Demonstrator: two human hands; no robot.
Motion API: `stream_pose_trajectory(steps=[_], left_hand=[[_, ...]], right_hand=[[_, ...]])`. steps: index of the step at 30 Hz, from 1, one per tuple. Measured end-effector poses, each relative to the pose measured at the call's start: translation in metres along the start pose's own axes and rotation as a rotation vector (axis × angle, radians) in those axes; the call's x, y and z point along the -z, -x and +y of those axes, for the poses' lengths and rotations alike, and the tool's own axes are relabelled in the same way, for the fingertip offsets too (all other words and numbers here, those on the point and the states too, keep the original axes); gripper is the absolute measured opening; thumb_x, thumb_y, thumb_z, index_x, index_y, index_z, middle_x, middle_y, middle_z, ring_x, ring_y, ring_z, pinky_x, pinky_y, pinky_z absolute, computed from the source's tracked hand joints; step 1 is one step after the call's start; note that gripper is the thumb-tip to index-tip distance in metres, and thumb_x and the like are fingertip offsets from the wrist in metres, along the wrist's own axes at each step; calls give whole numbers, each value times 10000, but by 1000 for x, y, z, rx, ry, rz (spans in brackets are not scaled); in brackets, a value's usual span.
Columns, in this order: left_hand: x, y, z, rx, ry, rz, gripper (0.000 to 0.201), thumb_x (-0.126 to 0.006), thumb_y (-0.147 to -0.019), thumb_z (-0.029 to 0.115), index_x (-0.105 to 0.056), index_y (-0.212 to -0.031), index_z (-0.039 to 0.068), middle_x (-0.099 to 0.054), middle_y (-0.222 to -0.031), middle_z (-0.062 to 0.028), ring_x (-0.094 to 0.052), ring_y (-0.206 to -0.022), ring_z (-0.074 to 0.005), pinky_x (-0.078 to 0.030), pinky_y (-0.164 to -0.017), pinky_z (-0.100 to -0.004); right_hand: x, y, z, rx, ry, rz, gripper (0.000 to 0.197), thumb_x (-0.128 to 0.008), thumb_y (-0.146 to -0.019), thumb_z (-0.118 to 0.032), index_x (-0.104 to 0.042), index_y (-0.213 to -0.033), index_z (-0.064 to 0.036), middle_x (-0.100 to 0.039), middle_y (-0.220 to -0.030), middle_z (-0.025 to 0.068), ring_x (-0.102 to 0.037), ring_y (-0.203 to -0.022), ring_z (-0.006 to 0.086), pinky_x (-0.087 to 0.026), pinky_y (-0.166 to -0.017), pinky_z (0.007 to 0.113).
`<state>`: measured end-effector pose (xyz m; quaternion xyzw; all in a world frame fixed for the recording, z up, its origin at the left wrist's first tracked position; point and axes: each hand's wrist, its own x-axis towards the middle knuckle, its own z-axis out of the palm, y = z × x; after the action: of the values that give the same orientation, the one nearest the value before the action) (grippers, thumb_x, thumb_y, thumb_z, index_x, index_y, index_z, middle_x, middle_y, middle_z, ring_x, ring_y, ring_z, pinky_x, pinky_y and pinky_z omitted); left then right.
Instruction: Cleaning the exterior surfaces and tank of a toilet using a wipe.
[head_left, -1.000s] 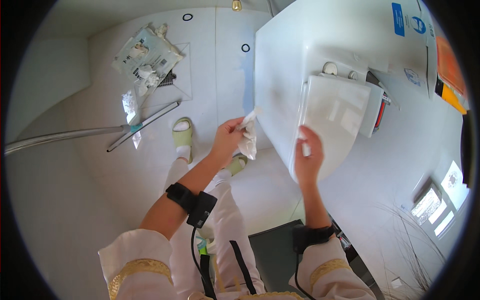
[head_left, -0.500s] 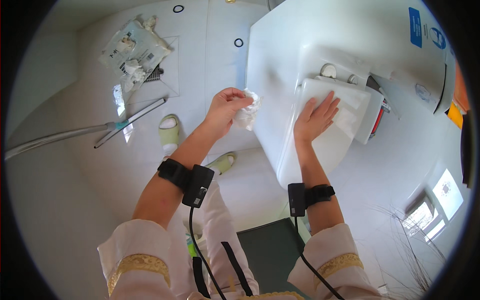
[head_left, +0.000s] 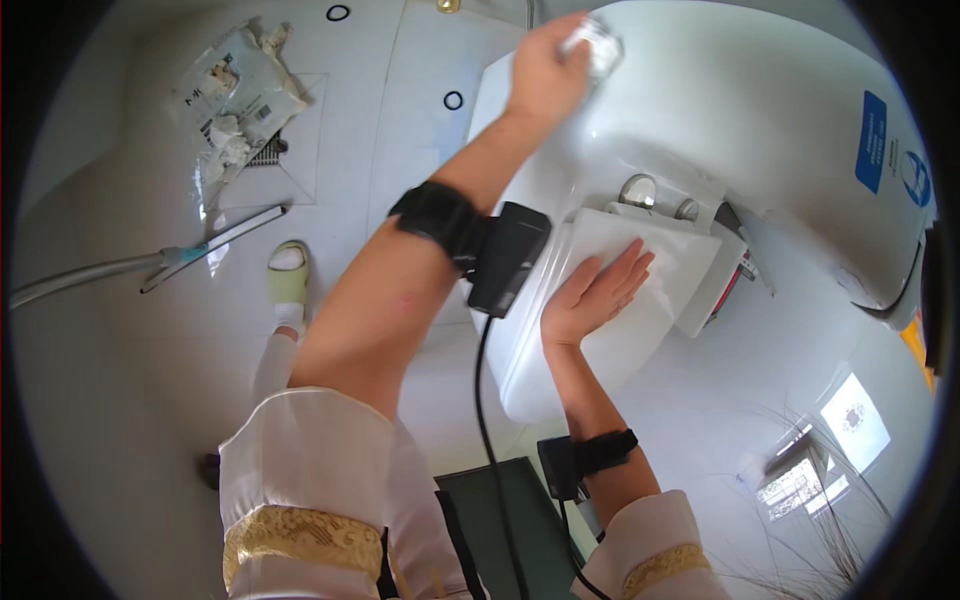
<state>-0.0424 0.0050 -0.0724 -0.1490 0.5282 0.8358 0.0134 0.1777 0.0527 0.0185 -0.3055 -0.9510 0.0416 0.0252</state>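
My left hand (head_left: 548, 78) is closed round a crumpled white tissue (head_left: 600, 48) at the far left edge of the white toilet tank (head_left: 720, 90). Motion blurs its fingers a little, and I cannot tell whether the tissue touches the tank. On the closed white toilet lid (head_left: 625, 240) my right hand (head_left: 592, 298) lies flat, fingers stretched out, holding nothing. Just beyond that hand, a round chrome piece (head_left: 638, 190) stands at the hinge end of the lid.
A squeegee with a long handle (head_left: 215, 248) lies at left. Beyond it, a plastic bag (head_left: 240, 95) with crumpled tissues partly covers a floor drain (head_left: 268, 152). Black rings (head_left: 453, 100) lie on the floor. A dark green mat (head_left: 530, 510) is near me. Dried stems (head_left: 835, 530) stand lower right.
My left hand has moved far forward and right with the tissue, up to the tank. My right hand stays flat on the lid. The view has shifted.
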Motion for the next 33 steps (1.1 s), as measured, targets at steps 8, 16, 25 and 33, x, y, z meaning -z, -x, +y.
stream_pose_trajectory(steps=[8,16,25,33], left_hand=[[50,159,-47,-11,-428,-87,464,-442,-800,-113,-578,-1226,9,-561,-1283,-199,-547,-1182,-337,-442,-992,-366],[14,131,11,-75,-202,-216,506,-386,-848,-79,-482,-1337,10,-410,-1438,-207,-429,-1309,-331,-348,-1060,-346],[68,147,-88,194,-511,-140,608,-415,-739,-87,-503,-1324,52,-405,-1408,-265,-496,-1212,-388,-441,-983,-375],[70,199,-45,404,-650,-6,442,-497,-805,-55,-646,-1187,113,-598,-1170,-184,-610,-974,-300,-491,-846,-357]], right_hand=[[1,-3,5,-24,-2,-33,650,-319,-967,-401,-187,-1492,-40,-80,-1546,256,-96,-1398,505,-105,-1079,637],[1,-4,13,-26,31,-35,653,-305,-969,-404,-180,-1490,-31,-72,-1546,255,-86,-1401,498,-107,-1080,635],[0,2,3,-6,10,-52,641,-305,-970,-373,-176,-1487,-15,-84,-1542,259,-86,-1409,477,-82,-1095,614],[-1,3,7,40,13,-39,624,-306,-985,-360,-185,-1483,-3,-96,-1543,254,-104,-1413,453,-91,-1114,562]])
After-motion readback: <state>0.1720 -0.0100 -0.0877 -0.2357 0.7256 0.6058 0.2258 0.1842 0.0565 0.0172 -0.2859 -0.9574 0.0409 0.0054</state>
